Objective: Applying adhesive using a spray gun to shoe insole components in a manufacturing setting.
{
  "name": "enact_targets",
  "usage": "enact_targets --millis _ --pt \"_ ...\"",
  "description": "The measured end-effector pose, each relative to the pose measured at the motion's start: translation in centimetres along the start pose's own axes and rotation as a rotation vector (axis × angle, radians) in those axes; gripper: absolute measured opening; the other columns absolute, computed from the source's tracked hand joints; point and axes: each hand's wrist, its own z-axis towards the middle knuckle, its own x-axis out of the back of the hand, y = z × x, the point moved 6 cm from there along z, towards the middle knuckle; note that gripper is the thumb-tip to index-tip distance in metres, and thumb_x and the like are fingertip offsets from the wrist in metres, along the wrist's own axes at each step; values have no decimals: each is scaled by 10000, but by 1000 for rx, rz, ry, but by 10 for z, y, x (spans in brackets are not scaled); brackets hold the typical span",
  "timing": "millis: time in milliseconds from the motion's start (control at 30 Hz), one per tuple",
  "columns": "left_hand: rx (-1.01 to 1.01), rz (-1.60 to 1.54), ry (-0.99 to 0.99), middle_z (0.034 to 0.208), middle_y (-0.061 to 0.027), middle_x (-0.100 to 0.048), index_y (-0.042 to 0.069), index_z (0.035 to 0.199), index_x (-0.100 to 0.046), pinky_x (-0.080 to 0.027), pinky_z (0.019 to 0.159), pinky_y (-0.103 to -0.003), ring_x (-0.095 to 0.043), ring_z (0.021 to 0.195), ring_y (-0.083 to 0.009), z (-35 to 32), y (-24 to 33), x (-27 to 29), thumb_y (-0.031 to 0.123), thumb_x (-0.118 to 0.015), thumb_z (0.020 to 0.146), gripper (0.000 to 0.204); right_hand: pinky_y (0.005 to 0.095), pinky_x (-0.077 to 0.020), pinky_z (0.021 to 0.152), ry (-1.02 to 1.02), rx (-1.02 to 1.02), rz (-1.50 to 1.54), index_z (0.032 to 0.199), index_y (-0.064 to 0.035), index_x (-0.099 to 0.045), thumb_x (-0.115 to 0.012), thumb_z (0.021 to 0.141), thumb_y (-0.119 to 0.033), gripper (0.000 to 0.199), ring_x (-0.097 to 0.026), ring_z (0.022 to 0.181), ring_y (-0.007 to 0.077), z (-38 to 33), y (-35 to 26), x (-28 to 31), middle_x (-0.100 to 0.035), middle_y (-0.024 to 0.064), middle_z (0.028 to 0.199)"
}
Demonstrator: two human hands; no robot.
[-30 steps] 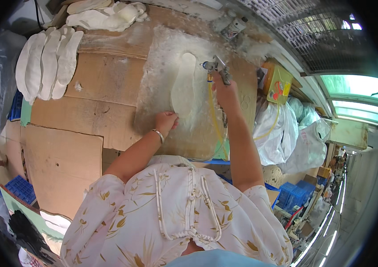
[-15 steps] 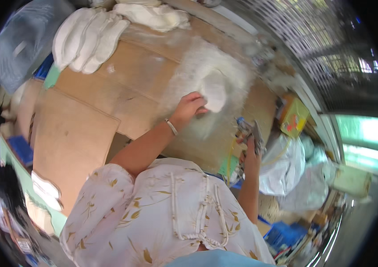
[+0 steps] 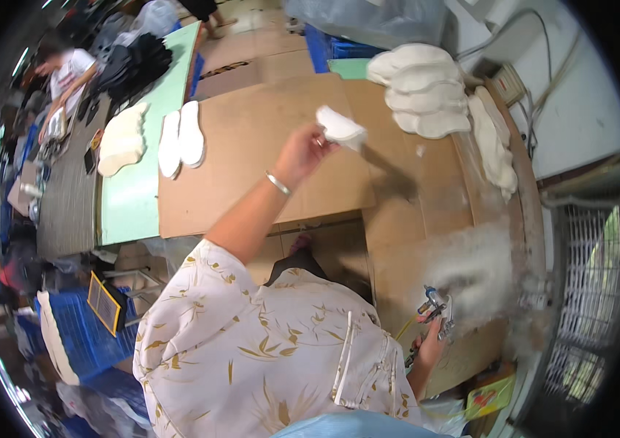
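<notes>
The counter (image 3: 251, 146) is covered in brown cardboard sheets, and on its right part a white, dusty patch of overspray (image 3: 470, 270) marks where the spraying is done. At the far right a stack of white insoles (image 3: 416, 91) lies on the counter, and a pair of white insoles (image 3: 182, 139) lies well apart at the left, on the green board (image 3: 135, 197).

The left hand (image 3: 302, 153) is raised over the cardboard, its grip closed on one white insole (image 3: 340, 128) by an edge, pinched between fingers and thumb (the piece hangs clear of the counter, touching nothing). The right hand (image 3: 426, 350) is low beside the body, its grip closed round the handle of a metal spray gun (image 3: 434, 306), whose nozzle points toward the overspray patch.

To carry the insole well, the pinch should stay on the rim so the fingers keep off any coated face, and the piece should travel flat rather than folded. The gun is best kept pointing at the sprayed patch, away from the clean stacks.
</notes>
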Motion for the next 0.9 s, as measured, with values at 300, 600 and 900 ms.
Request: enact_targets --millis 300,600,900 --pt "-486 144 218 1002 -85 -568 15 939 -523 -489 876 -416 -568 926 -224 72 274 130 46 -529 795 148 230 -294 360 -39 -32 -186 988 -76 -545 -457 942 -350 291 -359 399 72 -2 -31 -107 -596 23 798" --pt "-429 92 389 637 -4 -459 91 728 -491 -485 781 -357 -512 679 -164 13 215 327 83 -513 806 81 217 -279 352 -121 14 -274 943 -79 -548 -456 950 -298 238 -347 388 46 -10 -35 -174 -565 -6 744" --pt "-520 88 875 919 -71 -579 30 950 -483 -531 686 -293 -604 805 -179 -55 151 384 81 -573 849 145 206 -261 351 -140 -4 -319 902 -92 -523 -471 950 -283 203 -322 389 31 -12 -50 -194 -559 -13 734"
